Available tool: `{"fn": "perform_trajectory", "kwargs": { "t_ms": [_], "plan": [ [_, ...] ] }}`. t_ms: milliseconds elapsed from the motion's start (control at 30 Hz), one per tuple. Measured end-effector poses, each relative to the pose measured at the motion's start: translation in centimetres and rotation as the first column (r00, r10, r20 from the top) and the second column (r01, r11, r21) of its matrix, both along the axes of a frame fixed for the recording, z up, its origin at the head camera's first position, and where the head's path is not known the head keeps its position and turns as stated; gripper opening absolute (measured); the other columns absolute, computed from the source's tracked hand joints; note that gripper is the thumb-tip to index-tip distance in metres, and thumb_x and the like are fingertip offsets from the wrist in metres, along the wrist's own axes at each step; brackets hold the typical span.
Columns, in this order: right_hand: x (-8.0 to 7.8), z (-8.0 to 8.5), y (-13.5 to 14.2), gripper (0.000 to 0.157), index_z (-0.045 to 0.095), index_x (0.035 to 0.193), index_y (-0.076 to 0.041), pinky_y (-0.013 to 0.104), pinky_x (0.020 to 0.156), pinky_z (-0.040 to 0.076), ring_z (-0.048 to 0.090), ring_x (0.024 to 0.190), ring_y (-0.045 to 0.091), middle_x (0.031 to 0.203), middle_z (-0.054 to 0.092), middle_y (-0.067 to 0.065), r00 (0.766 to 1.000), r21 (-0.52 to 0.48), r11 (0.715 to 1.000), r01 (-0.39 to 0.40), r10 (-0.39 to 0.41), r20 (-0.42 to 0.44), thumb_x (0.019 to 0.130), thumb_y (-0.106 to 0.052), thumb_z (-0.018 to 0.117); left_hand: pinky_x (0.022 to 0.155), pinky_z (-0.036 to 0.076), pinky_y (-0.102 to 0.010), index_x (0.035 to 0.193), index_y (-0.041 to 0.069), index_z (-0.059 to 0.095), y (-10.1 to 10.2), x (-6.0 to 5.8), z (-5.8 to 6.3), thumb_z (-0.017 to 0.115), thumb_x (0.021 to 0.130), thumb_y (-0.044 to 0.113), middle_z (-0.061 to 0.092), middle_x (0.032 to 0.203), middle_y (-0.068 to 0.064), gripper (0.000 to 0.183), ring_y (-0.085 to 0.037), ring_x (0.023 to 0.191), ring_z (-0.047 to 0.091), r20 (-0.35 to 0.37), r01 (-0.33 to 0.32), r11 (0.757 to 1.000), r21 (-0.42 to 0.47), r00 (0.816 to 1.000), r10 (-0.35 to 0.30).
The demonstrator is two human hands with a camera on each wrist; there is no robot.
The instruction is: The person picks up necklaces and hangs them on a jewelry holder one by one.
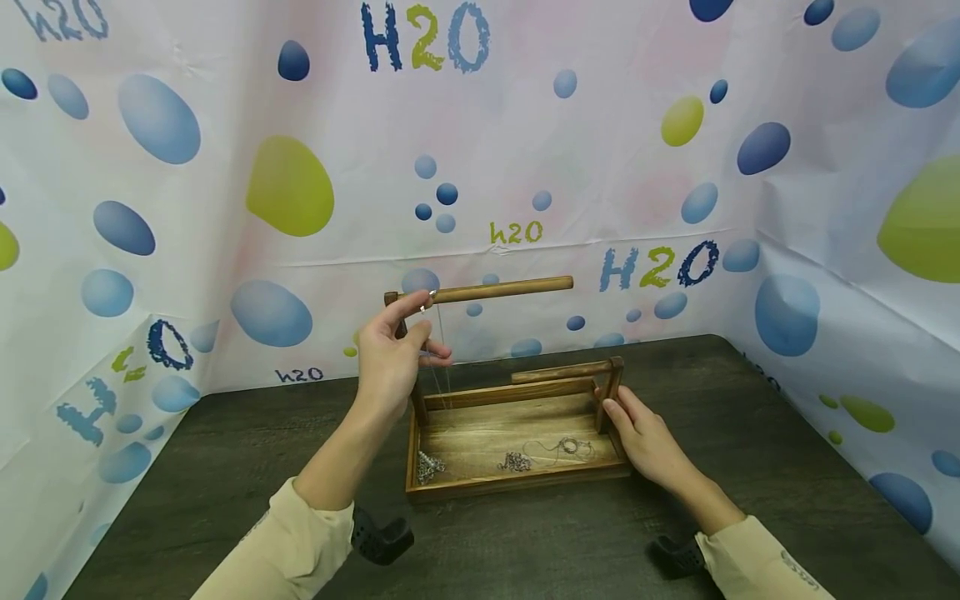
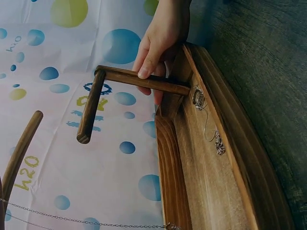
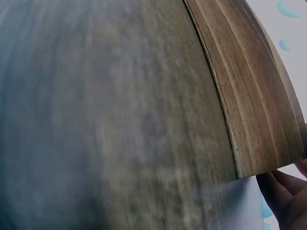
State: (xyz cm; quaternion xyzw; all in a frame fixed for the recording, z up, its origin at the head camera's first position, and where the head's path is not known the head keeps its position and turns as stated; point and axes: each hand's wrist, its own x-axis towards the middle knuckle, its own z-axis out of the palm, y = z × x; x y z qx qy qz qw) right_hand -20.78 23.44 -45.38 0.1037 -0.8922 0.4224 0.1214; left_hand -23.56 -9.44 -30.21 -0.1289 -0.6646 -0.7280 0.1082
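A wooden jewelry stand [image 1: 525, 482] has a shallow tray, a taller bar [image 1: 510, 290] on its left post and a shorter bar [image 1: 558, 372] on its right post. My left hand [image 1: 392, 358] is raised at the post end of the taller bar, pinching a thin necklace [image 1: 441, 333] between thumb and index finger. The necklace hangs toward the tray; its links [image 2: 86, 218] cross the bottom of the left wrist view. With my right hand [image 1: 648, 437] I grip the short right post [image 2: 148, 82], thumb in front of it. In the right wrist view, fingertips touch the stand's end.
Inside the tray lie a silver chain heap [image 1: 430, 468] at front left, another small heap [image 1: 516, 462] near the middle, and a coiled chain [image 1: 570, 446] at right. The stand sits on a dark wood-grain table [image 1: 510, 550], before a printed backdrop [image 1: 525, 108].
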Motion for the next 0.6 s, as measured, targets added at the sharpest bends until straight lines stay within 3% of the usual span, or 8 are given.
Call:
{"fn": "perform_trajectory", "kwargs": {
  "t_ms": [167,333,600],
  "plan": [
    [-0.1,-0.1,0.1,0.033,0.053,0.131,-0.007,0.058,0.087,0.050,0.060,0.114,0.040,0.125,0.063,0.021,1.000,0.002,1.000,0.002,-0.002,-0.002,0.111,-0.029,0.040,0.063,0.061,-0.038,0.139,0.003,0.056,0.0,-0.1,-0.4,0.050,0.101,-0.008,0.051,0.134,-0.010,0.041,-0.017,0.060,0.067,0.011,-0.001,1.000,0.030,1.000,0.000],
    [-0.2,-0.1,0.0,0.027,0.054,0.123,-0.008,0.051,0.080,0.049,0.060,0.102,0.034,0.116,0.063,0.019,1.000,0.003,1.000,0.006,-0.006,-0.008,0.111,-0.029,0.041,0.065,0.061,-0.037,0.138,0.004,0.057,0.0,-0.3,-0.9,0.051,0.100,-0.008,0.052,0.136,-0.013,0.040,-0.017,0.060,0.068,0.015,-0.009,1.000,0.025,1.000,0.009],
    [-0.2,0.0,0.0,0.033,0.054,0.132,-0.007,0.049,0.081,0.048,0.060,0.104,0.034,0.124,0.063,0.021,1.000,-0.001,1.000,-0.002,0.002,-0.008,0.111,-0.029,0.041,0.070,0.061,-0.037,0.130,0.001,0.058,0.0,-0.5,-1.9,0.055,0.100,-0.005,0.058,0.128,-0.008,0.030,-0.016,0.063,0.068,0.043,-0.024,1.000,0.006,0.999,0.023]
  ]
}}
